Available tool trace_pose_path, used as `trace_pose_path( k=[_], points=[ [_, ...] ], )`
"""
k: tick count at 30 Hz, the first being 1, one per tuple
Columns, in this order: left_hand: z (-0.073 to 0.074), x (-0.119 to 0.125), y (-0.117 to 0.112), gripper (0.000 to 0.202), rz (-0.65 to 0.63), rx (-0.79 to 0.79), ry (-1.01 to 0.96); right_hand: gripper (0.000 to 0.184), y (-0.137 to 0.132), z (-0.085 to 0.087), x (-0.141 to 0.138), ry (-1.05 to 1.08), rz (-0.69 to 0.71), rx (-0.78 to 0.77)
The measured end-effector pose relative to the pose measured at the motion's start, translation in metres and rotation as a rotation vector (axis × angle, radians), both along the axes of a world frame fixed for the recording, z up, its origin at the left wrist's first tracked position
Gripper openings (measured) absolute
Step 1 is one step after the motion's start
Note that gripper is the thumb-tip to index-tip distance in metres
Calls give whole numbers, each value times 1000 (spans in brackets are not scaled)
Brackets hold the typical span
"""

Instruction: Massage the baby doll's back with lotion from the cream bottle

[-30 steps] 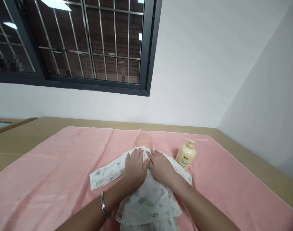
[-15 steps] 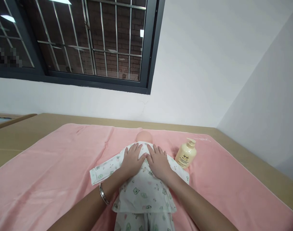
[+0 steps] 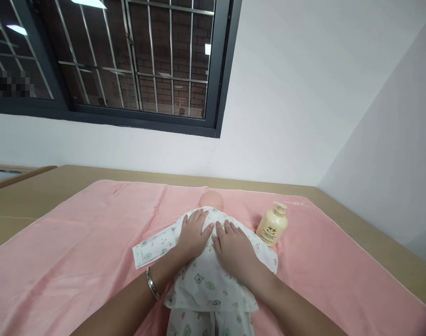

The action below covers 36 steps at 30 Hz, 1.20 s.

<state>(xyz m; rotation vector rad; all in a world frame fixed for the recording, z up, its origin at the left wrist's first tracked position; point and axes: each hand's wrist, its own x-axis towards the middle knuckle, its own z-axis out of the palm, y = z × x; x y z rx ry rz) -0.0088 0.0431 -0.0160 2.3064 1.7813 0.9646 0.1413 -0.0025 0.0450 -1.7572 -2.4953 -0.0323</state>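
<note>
A baby doll (image 3: 210, 200) in white printed pyjamas (image 3: 206, 284) lies on a pink towel (image 3: 76, 242), its bare head pointing away from me. My left hand (image 3: 193, 233) rests flat on the upper part of the doll's clothed body, fingers stretched out; a silver bangle circles that wrist. My right hand (image 3: 235, 247) lies flat beside it on the doll's right side, fingers spread. The two hands touch at the middle. One pyjama sleeve (image 3: 153, 247) sticks out to the left.
A cream pump bottle (image 3: 272, 225) stands on the towel just right of the doll. The towel covers a tan table (image 3: 34, 196) set against a white wall, under a barred dark window (image 3: 129, 60). Another white wall closes in on the right.
Both hands slid up the doll's body toward its head, then the right hand drew back a little toward me. The view shifted slightly.
</note>
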Motion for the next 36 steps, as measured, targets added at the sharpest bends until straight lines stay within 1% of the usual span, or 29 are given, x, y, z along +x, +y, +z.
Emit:
trace_pose_path(
  k=[2, 4, 7, 9, 10, 12, 15, 17, 18, 22, 24, 26, 28, 30, 31, 32, 34, 36],
  points=[
    [3, 3, -5, 45, 18, 74, 69, 49, 3, 3, 3, 49, 47, 5],
    [6, 8, -15, 41, 38, 160, 169, 45, 15, 3, 7, 139, 60, 10],
    [9, 19, -30, 35, 41, 247, 290, 46, 41, -2, 12, 249, -3, -14],
    [9, 22, -34, 34, 26, 254, 292, 50, 50, -7, 11, 257, -47, -32],
    [9, 21, -32, 35, 18, 236, 265, 52, 51, -10, 10, 244, -51, -32],
    [9, 16, -23, 40, 8, 155, 172, 51, 43, -13, 7, 208, -19, -12],
    [10, 6, -8, 49, 4, -8, 42, 49, 23, -14, 4, 166, 127, 42],
    [8, 4, -5, 50, -5, -50, 16, 49, 18, -11, 4, 165, 194, 55],
    [7, 5, -7, 50, -9, -36, 20, 49, 20, -9, 5, 172, 191, 48],
    [1, 17, -24, 46, -8, 131, 76, 54, 38, -6, 8, 181, 9, -41],
    [0, 19, -26, 46, -17, 158, 71, 56, 39, -9, 7, 156, -34, -47],
    [1, 17, -20, 48, -15, 79, 28, 54, 30, -12, 3, 123, 3, -3],
    [4, 11, -11, 50, -5, -37, -17, 53, 16, -15, 0, 99, 87, 46],
    [5, 7, -5, 50, -5, -87, -38, 51, 9, -14, -1, 105, 164, 61],
    [4, 7, -4, 50, -6, -74, -40, 50, 9, -13, 0, 120, 173, 56],
    [3, 7, -6, 50, 1, -37, -41, 50, 13, -11, 1, 140, 154, 44],
    [-2, 10, -12, 47, 3, 81, -33, 51, 27, -8, 5, 178, 69, 0],
    [-6, 13, -18, 42, -60, 217, -17, 54, 39, -6, 9, 189, -6, -58]
  ],
)
